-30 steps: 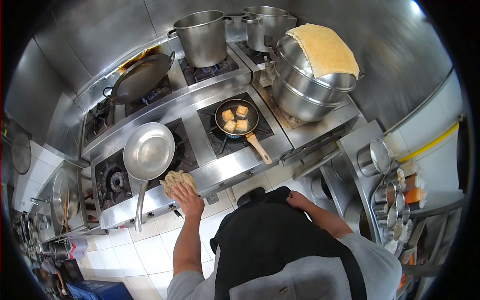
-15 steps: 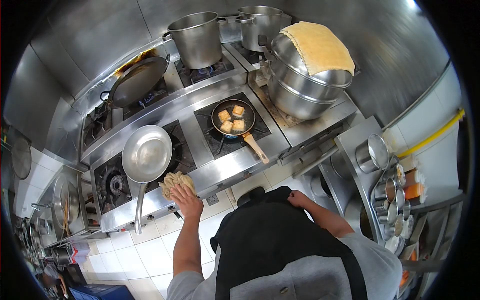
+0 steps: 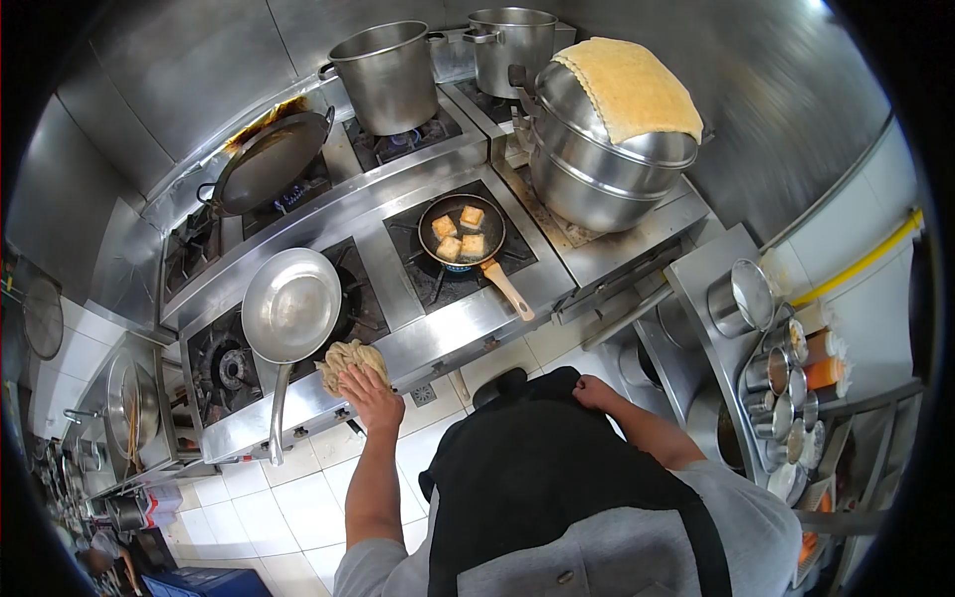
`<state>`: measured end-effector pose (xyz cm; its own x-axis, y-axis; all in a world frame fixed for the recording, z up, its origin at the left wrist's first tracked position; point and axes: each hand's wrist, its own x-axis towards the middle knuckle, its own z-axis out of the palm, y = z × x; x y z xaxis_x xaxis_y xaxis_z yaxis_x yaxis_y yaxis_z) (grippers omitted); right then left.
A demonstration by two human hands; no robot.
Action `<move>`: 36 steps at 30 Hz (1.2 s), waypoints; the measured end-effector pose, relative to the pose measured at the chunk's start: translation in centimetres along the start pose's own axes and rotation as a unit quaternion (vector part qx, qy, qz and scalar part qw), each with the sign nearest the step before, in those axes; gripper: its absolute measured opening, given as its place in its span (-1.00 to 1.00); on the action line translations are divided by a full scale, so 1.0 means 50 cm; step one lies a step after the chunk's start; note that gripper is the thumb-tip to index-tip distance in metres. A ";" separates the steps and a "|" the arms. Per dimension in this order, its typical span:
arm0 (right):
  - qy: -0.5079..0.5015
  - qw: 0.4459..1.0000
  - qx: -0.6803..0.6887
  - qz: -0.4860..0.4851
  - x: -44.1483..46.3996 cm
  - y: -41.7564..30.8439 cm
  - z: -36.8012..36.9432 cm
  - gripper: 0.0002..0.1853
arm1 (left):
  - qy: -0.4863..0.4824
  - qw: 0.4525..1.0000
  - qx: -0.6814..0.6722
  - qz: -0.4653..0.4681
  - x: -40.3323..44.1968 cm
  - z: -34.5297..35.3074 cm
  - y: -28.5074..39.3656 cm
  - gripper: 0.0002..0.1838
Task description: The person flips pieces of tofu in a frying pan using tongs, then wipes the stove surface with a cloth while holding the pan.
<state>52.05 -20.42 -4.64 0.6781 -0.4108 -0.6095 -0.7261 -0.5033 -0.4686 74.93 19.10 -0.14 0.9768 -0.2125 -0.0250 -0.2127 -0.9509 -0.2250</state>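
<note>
My left hand presses down on a crumpled beige cloth at the front edge of the stove, fingers spread over it. Just left of the cloth, a steel frying pan sits on a burner, its handle jutting over the edge. My right hand is closed at the side of my black apron and seems to grip its edge. Farther off, a dark frying pan with a wooden handle holds several browned square pieces over a lit burner.
Behind stand a tilted wok, two tall pots and a large lidded steel pot with a yellow cloth on top. On the right, a shelf carries several metal containers and bottles. A tiled floor lies below.
The view has shifted very slightly. Both hands, the cloth and the pans stay in place.
</note>
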 end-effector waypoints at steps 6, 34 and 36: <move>-0.012 1.000 -0.013 0.009 0.000 -0.005 -0.003 -0.74 | -0.001 1.000 0.007 0.002 0.001 0.003 0.000 -0.11; -0.007 1.000 -0.003 0.002 0.018 -0.011 -0.002 -0.81 | -0.002 1.000 -0.005 -0.004 0.003 0.005 0.003 -0.13; -0.006 1.000 -0.004 0.004 0.019 -0.009 -0.004 -0.81 | -0.002 1.000 -0.001 -0.005 0.005 0.010 0.003 -0.11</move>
<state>53.04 -20.71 -4.88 0.6700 -0.4057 -0.6217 -0.7311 -0.5055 -0.4582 75.16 19.04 -0.67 0.9790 -0.2020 -0.0257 -0.2026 -0.9533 -0.2238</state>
